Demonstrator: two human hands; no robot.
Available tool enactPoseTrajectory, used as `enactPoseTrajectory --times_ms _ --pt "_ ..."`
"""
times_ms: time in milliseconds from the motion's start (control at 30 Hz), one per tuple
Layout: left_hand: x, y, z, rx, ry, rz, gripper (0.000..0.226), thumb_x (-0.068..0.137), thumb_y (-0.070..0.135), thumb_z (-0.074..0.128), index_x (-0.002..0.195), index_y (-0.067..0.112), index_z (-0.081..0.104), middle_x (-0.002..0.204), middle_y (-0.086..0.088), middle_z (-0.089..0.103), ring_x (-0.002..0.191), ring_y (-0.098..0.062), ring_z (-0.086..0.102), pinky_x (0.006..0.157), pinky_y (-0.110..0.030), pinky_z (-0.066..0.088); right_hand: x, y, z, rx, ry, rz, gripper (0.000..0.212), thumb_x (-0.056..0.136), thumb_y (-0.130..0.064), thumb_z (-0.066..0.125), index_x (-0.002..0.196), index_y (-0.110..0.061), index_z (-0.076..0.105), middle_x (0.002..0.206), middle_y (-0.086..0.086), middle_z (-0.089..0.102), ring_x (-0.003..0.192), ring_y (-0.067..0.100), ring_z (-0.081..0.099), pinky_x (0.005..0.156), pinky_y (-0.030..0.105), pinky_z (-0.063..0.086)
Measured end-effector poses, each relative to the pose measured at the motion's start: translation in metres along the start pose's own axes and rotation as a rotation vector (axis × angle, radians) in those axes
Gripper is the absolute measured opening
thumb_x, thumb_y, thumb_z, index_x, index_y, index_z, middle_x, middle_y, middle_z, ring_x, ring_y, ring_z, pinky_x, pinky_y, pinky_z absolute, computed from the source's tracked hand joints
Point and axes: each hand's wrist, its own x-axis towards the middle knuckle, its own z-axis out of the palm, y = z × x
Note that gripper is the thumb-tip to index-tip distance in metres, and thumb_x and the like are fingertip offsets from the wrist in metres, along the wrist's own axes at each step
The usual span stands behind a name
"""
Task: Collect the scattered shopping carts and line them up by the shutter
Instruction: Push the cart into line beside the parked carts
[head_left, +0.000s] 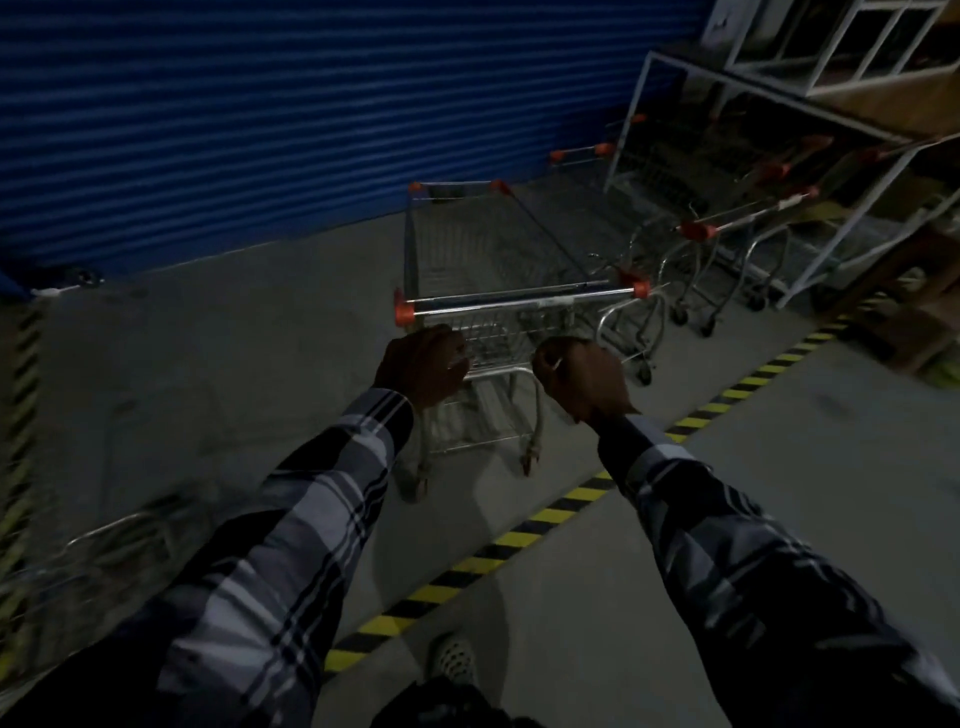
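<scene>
Both hands, left (423, 366) and right (579, 376), curled, seemingly off cart handle (519, 301).

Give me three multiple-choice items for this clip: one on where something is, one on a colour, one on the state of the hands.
1. Where is the nearest shopping cart relative to the shutter?
A. In front of it, front end toward it
B. Lying on its side beside it
C. Behind the metal frame

2. What colour are the end caps on that cart's handle bar?
A. Green
B. Orange-red
C. White

3. What are the left hand and right hand doing?
A. Both wrapped around the handle bar
B. Both just short of the bar, gripping nothing
C. The right one carries a box

Answers: 1 A, its front end points at the blue slats. 2 B, both caps show orange-red. 3 B, both hands sit below the bar, fingers curled around nothing.
</scene>
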Motion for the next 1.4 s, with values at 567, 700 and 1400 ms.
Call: enactPoseTrajectory --times_ms 567,700,1400 --pt "0.158 -0.046 0.074 0.021 -0.279 -0.346 0.077 0.086 0.077 0.037 0.120 0.011 0.060 0.120 -0.015 0.065 0.112 -0.035 0.059 0.097 -0.043 0.041 0.225 0.145 0.044 -0.314 -0.624 -0.191 0.064 0.085 -0.066 0.054 0.134 -0.025 0.052 0.133 0.007 0.058 0.119 0.030 0.055 0.096 0.039 0.045" --pt "0.155 -0.069 0.075 0.094 -0.147 -0.331 0.094 0.078 0.092 0.013 0.101 0.019 0.068 0.097 -0.007 0.073 0.100 -0.029 0.067 0.110 -0.053 0.032 0.247 0.141 0.061 -0.222 -0.658 -0.304 0.044 0.089 -0.058 0.055 0.118 -0.025 0.062 0.113 0.008 0.067 0.104 0.030 0.063 0.080 0.035 0.047" --pt "-0.006 -0.202 0.003 0.028 -0.248 -0.450 0.050 0.082 0.072 0.052 0.084 0.022 0.051 0.092 -0.006 0.067 0.096 -0.029 0.064 0.095 -0.037 0.043 0.168 -0.063 0.112 -0.194 -0.597 -0.402 0.041 0.091 -0.053 0.053 0.117 -0.022 0.060 0.115 0.011 0.065 0.107 0.031 0.061 0.083 0.035 0.046"
